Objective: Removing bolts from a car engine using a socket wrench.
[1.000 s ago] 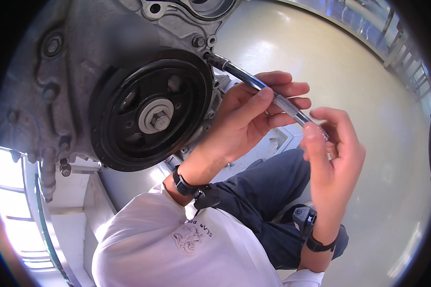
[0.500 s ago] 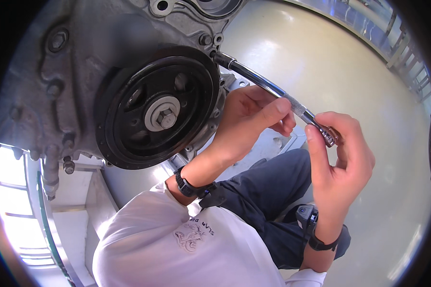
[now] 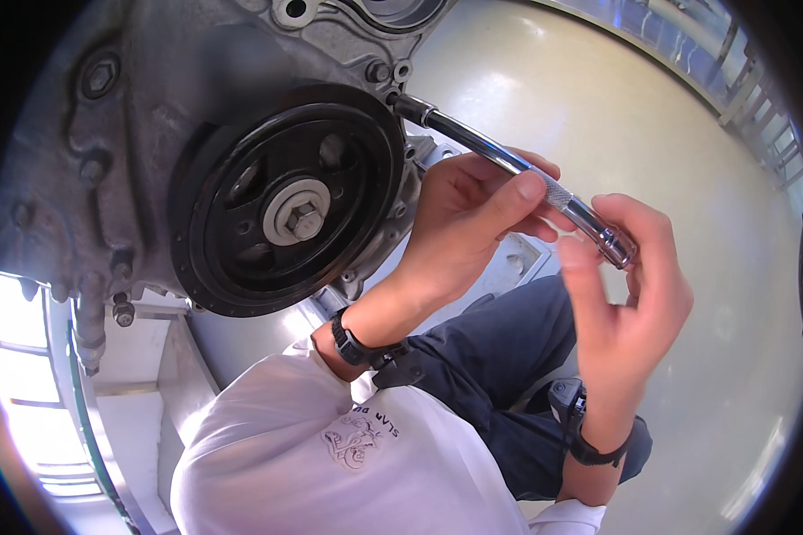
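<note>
A chrome socket extension bar (image 3: 495,153) with a knurled band slopes down and right from the engine. The dark socket (image 3: 409,108) at its upper end meets the engine beside the rim of a black crankshaft pulley (image 3: 207,227); the fastener there is hidden. My left hand (image 3: 468,209) holds the bar around its knurled part, thumb in front and fingers partly behind. Around the bar's lower end is my right hand (image 3: 638,294), its blurred thumb apart from the metal. Its curled fingers lie beside and behind that end, with thumb and forefinger spread.
The grey engine casing (image 3: 147,107) with several bolts fills the upper left. A large hex bolt (image 3: 305,222) and washer sit in the pulley's centre. My bent leg (image 3: 500,339) is below the bar. Pale floor (image 3: 732,294) spreads to the right, and a railing (image 3: 763,134) stands far right.
My right thumb has moved off the bar, and the right fingers have shifted around its end. The left hand keeps its hold. The engine appears slightly further left in view.
</note>
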Tool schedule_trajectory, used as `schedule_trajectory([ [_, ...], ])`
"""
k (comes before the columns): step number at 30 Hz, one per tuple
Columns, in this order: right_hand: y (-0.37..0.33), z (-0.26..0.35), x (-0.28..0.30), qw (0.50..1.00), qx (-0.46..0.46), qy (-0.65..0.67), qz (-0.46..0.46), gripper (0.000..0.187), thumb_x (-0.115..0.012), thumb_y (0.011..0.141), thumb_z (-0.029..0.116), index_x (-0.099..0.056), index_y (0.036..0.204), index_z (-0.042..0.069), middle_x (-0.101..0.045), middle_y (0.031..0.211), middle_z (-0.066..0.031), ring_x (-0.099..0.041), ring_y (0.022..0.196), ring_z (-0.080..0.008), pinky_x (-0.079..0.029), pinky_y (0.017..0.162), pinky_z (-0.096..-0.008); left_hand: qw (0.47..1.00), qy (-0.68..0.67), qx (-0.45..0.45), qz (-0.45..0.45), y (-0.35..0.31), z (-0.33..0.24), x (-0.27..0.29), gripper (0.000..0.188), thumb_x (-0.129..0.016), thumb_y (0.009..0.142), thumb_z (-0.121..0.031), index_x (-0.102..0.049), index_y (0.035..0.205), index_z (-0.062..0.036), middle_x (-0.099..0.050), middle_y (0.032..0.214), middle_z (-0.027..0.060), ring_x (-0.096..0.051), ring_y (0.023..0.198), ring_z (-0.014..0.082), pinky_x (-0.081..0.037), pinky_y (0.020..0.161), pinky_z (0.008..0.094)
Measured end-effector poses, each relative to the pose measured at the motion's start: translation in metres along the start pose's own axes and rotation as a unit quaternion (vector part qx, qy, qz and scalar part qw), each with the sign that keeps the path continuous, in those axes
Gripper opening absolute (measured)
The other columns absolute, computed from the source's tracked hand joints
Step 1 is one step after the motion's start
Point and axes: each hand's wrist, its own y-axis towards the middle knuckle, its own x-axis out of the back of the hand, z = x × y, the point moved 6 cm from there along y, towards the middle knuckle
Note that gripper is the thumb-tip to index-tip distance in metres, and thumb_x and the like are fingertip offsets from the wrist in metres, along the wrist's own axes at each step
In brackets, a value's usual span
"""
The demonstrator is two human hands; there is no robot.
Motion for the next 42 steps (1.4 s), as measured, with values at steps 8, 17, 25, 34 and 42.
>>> schedule_trajectory([
  [8,0.001,0.005,0.001,0.992,0.121,-0.014,-0.033,0.009,-0.063,0.075,-0.001,-0.059,0.083,0.002,-0.058,0.073,-0.0091,-0.057,0.063,-0.0151,-0.043,0.052,-0.0209,0.999,-0.019,0.044,-0.021,0.002,0.003,0.003,0.025,-0.053,0.087,-0.012,-0.053,0.106,0.0051,-0.064,0.082,0.0156,-0.065,0.076,0.0206,-0.055,0.065,0.0274],
  [17,-0.002,0.004,-0.005,0.998,0.056,-0.001,0.000,0.013,-0.065,0.072,-0.004,-0.054,0.078,0.002,-0.055,0.069,-0.0069,-0.053,0.056,-0.0142,-0.043,0.050,-0.0224,0.964,-0.254,0.051,0.059,-0.001,0.015,0.003,0.020,-0.056,0.086,-0.012,-0.054,0.099,0.0044,-0.061,0.067,0.0113,-0.062,0.061,0.0188,-0.052,0.058,0.0290],
  [25,-0.003,0.008,0.000,0.996,-0.010,-0.013,0.082,0.008,-0.058,0.078,-0.004,-0.056,0.085,-0.002,-0.054,0.076,-0.0071,-0.047,0.064,-0.0104,-0.038,0.055,-0.0207,0.990,-0.130,-0.011,0.055,0.003,0.003,0.002,0.025,-0.057,0.086,-0.014,-0.054,0.102,0.0046,-0.062,0.080,0.0137,-0.063,0.070,0.0194,-0.054,0.060,0.0299],
  [34,0.001,0.006,0.000,0.998,-0.004,-0.029,0.051,0.012,-0.056,0.082,0.001,-0.056,0.093,-0.001,-0.058,0.082,-0.0078,-0.055,0.071,-0.0128,-0.044,0.062,-0.0224,0.998,-0.043,0.014,0.037,0.005,0.003,0.005,0.036,-0.056,0.086,-0.015,-0.047,0.113,0.0059,-0.058,0.104,0.0197,-0.060,0.095,0.0248,-0.056,0.070,0.0305],
  [42,0.003,0.004,-0.003,0.993,0.114,-0.031,-0.021,0.008,-0.061,0.078,0.001,-0.057,0.086,0.002,-0.058,0.071,-0.0076,-0.055,0.056,-0.0152,-0.044,0.053,-0.0239,0.995,-0.064,0.035,0.072,0.004,0.011,0.009,0.032,-0.056,0.084,-0.005,-0.048,0.113,0.0048,-0.058,0.105,0.0215,-0.061,0.094,0.0256,-0.055,0.074,0.0339],
])
